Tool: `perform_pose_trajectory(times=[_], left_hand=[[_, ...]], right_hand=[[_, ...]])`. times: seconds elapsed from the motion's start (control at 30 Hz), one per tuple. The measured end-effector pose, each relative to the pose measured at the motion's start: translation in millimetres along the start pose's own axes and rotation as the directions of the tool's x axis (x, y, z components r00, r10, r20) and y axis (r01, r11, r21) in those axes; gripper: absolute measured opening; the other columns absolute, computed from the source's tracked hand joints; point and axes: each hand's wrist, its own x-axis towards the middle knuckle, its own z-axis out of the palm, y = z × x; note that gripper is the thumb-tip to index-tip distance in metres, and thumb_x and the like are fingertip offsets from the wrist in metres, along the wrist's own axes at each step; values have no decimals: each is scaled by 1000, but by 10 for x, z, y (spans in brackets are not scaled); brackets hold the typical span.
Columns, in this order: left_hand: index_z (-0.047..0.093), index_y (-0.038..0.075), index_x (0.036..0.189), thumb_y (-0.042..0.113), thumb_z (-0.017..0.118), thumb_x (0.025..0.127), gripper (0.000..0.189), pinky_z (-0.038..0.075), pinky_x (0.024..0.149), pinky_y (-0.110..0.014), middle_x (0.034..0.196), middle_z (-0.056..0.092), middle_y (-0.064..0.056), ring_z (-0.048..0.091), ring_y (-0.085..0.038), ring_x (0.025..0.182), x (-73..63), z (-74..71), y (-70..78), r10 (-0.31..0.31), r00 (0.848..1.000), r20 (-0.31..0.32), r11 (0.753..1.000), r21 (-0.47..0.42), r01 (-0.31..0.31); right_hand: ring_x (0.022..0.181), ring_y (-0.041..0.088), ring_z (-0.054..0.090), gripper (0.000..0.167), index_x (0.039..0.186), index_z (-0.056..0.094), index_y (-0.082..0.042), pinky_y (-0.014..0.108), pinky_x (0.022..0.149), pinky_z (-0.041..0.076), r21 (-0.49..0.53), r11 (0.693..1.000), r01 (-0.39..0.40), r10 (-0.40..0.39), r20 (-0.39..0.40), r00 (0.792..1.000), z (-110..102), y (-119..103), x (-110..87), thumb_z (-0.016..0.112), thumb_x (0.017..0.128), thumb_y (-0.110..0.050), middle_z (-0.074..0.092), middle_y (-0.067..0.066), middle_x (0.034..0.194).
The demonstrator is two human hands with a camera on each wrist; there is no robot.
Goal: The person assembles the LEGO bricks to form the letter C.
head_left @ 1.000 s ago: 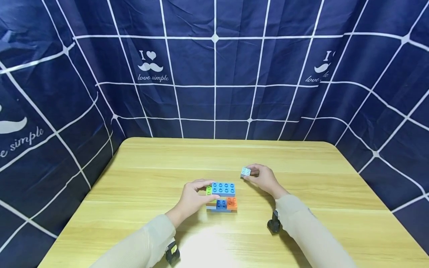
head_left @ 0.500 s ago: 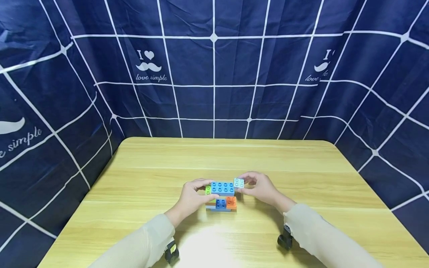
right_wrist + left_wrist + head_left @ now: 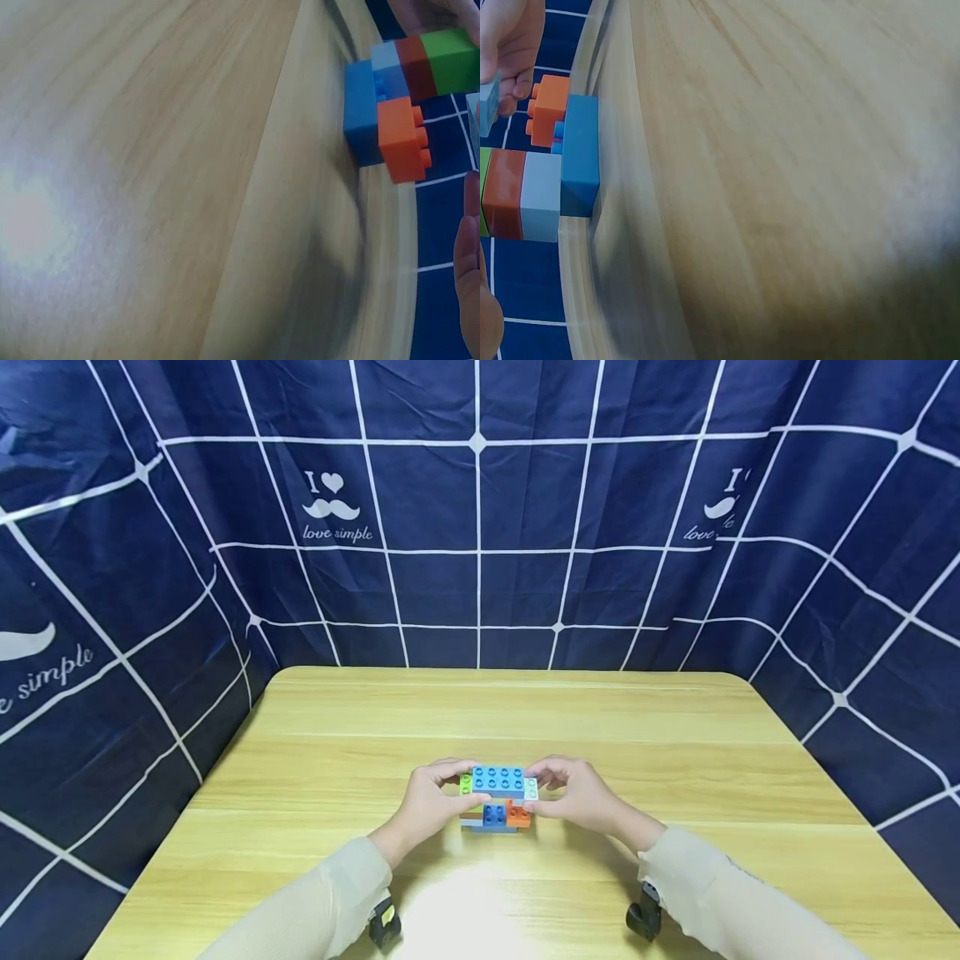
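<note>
A stack of toy building bricks stands on the table. At its top lies a long blue brick (image 3: 498, 781), with a lime green brick (image 3: 466, 783) at its left end. My left hand (image 3: 429, 802) grips this upper left part between thumb and fingers. My right hand (image 3: 583, 797) pinches a pale blue brick (image 3: 531, 789) at the long brick's right end; two of its studs show and the rest is hidden. An orange brick (image 3: 396, 139) sits lower right on a blue base brick (image 3: 581, 154). In the left wrist view a gap separates the pale brick from the orange one.
Under the green brick are a reddish-brown brick (image 3: 416, 67) and a light blue brick (image 3: 540, 196). The wooden table (image 3: 360, 710) extends around the stack. A dark blue curtain (image 3: 435, 585) with white lines encloses the back and sides.
My right hand has brought the pale blue brick left and nearer, from apart on the right to the long blue brick's right end. My left hand keeps its grip on the stack.
</note>
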Motion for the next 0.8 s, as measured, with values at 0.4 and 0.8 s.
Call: perform_pose_trajectory(times=[0.4, 0.8], left_hand=[[69, -2, 109, 2, 80, 75, 36, 50, 86, -43, 104, 68, -9, 60, -19, 92, -76, 4, 363, 9, 1000, 6, 1000, 23, -9], [70, 4, 111, 12, 83, 73, 41, 50, 85, -40, 106, 68, -2, 60, -18, 93, -18, 43, 0, 22, 1000, -5, 1000, 16, -22]], right_hand=[[82, 14, 61, 36, 104, 67, -7, 30, 74, 53, -32, 999, 39, -39, 2, 999, 9, -27, -17, 83, 74, -21, 66, -4, 94], [85, 25, 61, 39, 104, 68, -5, 41, 78, 51, -31, 999, 15, -15, -2, 1000, 0, -18, 2, 84, 73, -23, 67, 0, 96]])
